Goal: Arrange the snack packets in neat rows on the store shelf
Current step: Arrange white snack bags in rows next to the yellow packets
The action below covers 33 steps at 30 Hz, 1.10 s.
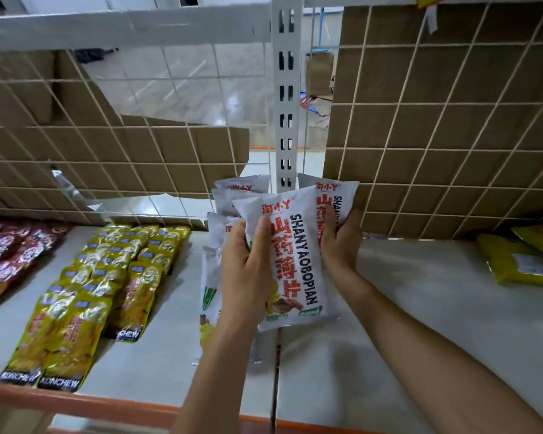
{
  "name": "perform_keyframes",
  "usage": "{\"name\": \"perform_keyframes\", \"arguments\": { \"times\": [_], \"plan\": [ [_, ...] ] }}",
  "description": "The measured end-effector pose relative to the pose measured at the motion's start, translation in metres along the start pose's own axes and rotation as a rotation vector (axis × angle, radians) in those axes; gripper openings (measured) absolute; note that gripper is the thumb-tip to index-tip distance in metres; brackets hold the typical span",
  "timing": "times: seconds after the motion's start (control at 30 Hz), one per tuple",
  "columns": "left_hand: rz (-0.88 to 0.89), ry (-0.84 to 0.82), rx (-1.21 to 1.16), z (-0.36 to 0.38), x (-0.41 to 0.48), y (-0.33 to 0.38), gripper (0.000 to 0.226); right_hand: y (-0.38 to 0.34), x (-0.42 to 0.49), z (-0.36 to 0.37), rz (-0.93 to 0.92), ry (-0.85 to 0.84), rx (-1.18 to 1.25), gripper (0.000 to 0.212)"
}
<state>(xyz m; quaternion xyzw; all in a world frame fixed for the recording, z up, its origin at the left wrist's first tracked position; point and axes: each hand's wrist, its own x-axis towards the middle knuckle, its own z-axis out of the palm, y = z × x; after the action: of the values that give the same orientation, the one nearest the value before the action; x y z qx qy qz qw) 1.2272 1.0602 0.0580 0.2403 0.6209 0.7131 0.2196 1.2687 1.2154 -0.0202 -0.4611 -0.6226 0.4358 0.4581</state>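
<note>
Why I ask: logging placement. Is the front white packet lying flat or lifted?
Lifted: the left hand grips the front white packet, tilted, above the shelf.

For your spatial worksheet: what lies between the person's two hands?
Head view: white plastic SHANYAOBOPIAN snack packets, gripped by the left hand and right hand.

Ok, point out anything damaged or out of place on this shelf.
The cardboard backing at the left rear is torn, leaving a jagged hole showing the floor. At far right, yellow packets lie skewed, unlike the neat KONCHEW rows.
</note>
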Motion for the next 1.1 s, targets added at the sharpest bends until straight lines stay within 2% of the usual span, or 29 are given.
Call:
{"name": "perform_keyframes", "arguments": {
  "times": [0.07, 0.17, 0.2, 0.33, 0.37, 0.43, 0.47, 0.6, 0.63, 0.7, 0.73, 0.87, 1.1],
  "plan": [
    [0.048, 0.019, 0.081, 0.003, 0.000, -0.002, 0.038, -0.001, 0.000, 0.002, 0.015, -0.049, -0.003, 0.043],
    [0.122, 0.030, 0.175, 0.010, -0.001, -0.005, 0.037, -0.009, -0.002, -0.002, 0.100, -0.114, 0.122, 0.072],
    [0.128, 0.021, 0.199, 0.013, 0.000, -0.006, 0.036, -0.009, 0.000, -0.005, 0.095, -0.121, 0.116, 0.073],
    [0.203, 0.017, 0.295, 0.031, -0.003, -0.010, 0.027, -0.005, 0.005, -0.020, 0.009, -0.074, -0.023, 0.021],
    [0.205, 0.010, 0.314, 0.036, -0.003, -0.012, 0.027, -0.002, 0.005, -0.027, -0.035, -0.016, -0.008, 0.020],
    [0.198, -0.002, 0.349, 0.044, 0.000, -0.018, 0.026, -0.001, -0.004, -0.041, -0.073, 0.071, 0.057, 0.050],
    [0.192, -0.002, 0.373, 0.048, 0.002, -0.022, 0.026, -0.006, -0.012, -0.048, -0.046, 0.053, 0.107, 0.055],
    [0.173, 0.011, 0.467, 0.062, 0.018, -0.038, 0.024, -0.011, -0.037, -0.053, -0.033, -0.187, 0.063, 0.020],
    [0.170, 0.023, 0.493, 0.065, 0.022, -0.042, 0.021, -0.012, -0.040, -0.049, -0.027, -0.196, 0.052, 0.017],
    [0.146, 0.039, 0.546, 0.067, 0.029, -0.048, 0.016, -0.007, -0.040, -0.037, -0.041, -0.155, 0.033, 0.026],
    [0.137, 0.030, 0.577, 0.068, 0.029, -0.050, 0.017, -0.006, -0.039, -0.032, -0.040, -0.133, 0.033, 0.028],
    [0.141, -0.002, 0.733, 0.067, 0.017, -0.052, 0.055, 0.006, -0.031, -0.015, -0.005, -0.120, 0.059, 0.024],
    [0.135, -0.025, 0.721, 0.059, 0.015, -0.061, 0.067, 0.010, -0.019, -0.017, 0.042, -0.101, -0.080, 0.045]
  ]
}}
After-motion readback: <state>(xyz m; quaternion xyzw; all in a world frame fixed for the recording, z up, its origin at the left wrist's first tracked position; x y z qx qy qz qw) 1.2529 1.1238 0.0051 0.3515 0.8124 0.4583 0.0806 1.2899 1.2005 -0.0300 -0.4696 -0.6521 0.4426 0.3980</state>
